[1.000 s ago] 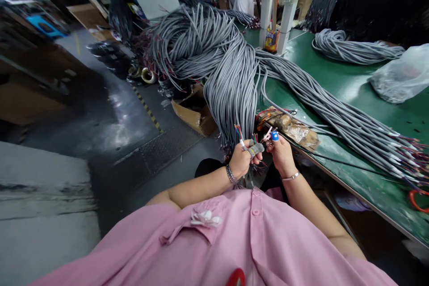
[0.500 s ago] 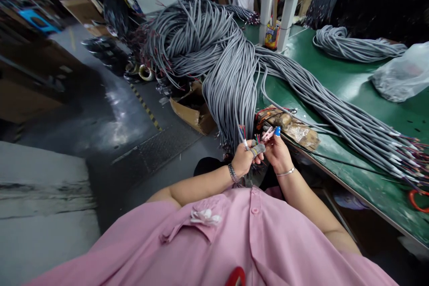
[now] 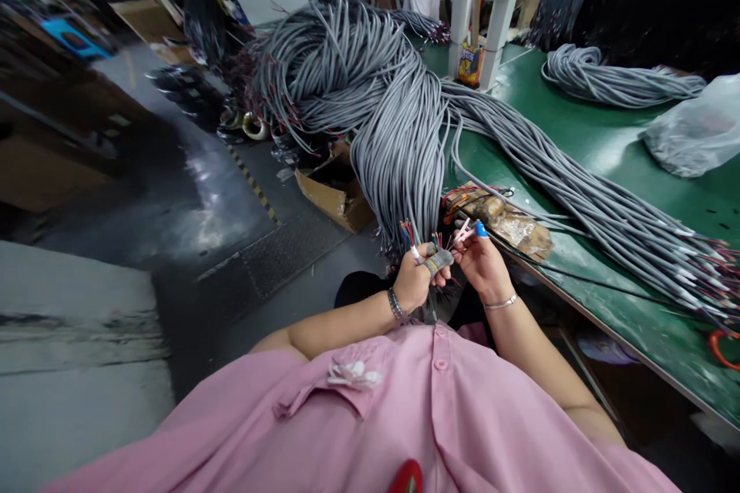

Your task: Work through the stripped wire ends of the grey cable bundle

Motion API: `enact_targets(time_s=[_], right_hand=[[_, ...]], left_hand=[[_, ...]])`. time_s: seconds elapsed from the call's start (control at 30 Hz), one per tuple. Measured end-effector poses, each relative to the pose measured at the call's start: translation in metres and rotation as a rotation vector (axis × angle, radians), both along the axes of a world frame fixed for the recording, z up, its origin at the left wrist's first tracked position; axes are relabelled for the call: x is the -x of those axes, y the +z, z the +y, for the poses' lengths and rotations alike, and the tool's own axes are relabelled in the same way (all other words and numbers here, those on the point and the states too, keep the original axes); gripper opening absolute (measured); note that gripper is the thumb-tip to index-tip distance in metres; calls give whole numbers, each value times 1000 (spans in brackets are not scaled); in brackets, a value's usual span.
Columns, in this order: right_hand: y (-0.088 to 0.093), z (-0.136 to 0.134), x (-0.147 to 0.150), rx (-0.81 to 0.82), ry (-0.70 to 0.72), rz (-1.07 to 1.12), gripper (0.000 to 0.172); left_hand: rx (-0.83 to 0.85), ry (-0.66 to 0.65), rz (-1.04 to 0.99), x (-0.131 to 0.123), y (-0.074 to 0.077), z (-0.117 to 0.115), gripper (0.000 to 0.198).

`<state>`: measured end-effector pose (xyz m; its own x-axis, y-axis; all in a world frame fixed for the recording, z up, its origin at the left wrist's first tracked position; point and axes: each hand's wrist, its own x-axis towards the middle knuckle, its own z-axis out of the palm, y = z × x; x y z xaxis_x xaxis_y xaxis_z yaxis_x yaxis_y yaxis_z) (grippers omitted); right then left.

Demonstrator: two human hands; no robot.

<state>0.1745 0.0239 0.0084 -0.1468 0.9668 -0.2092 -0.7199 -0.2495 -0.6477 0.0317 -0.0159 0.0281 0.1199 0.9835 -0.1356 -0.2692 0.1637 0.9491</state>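
My left hand (image 3: 415,277), with grey coverings on its thumb and finger, is closed around a grey cable. The cable's coloured wires (image 3: 408,233) fan out above a white band (image 3: 415,253), and more thin coloured wires (image 3: 438,240) stick up by the thumb. Close beside it, my right hand (image 3: 486,271) pinches a small pale pink clip-like piece (image 3: 463,233); its exact kind is unclear. A blue finger cover (image 3: 480,229) caps one of the right-hand digits. Fine wires lie between the two hands, too small to follow.
A thick bundle of grey cables (image 3: 398,146) hangs over the edge of the green table (image 3: 601,139); another runs right. Beside the hands lies a taped brown block (image 3: 520,231). An open cardboard box (image 3: 332,196) stands on the floor. Orange-handled scissors (image 3: 722,347) lie at right.
My hands have moved slightly apart. The left hand has shifted a little left and down, tilting the cable end leftward; the right still holds the pink piece.
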Motion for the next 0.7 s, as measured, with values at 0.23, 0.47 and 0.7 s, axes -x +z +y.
enact_targets(time_s=[0.23, 0.47, 0.7], right_hand=[[-5, 4, 7, 7, -72, -7, 28], [-7, 11, 10, -23, 90, 10, 45], [-12, 15, 15, -61, 21, 31, 40]], left_hand=[[19, 35, -14, -8, 5, 6, 34], [20, 18, 8, -10, -2, 8, 34], [34, 26, 40, -9, -5, 6, 35]])
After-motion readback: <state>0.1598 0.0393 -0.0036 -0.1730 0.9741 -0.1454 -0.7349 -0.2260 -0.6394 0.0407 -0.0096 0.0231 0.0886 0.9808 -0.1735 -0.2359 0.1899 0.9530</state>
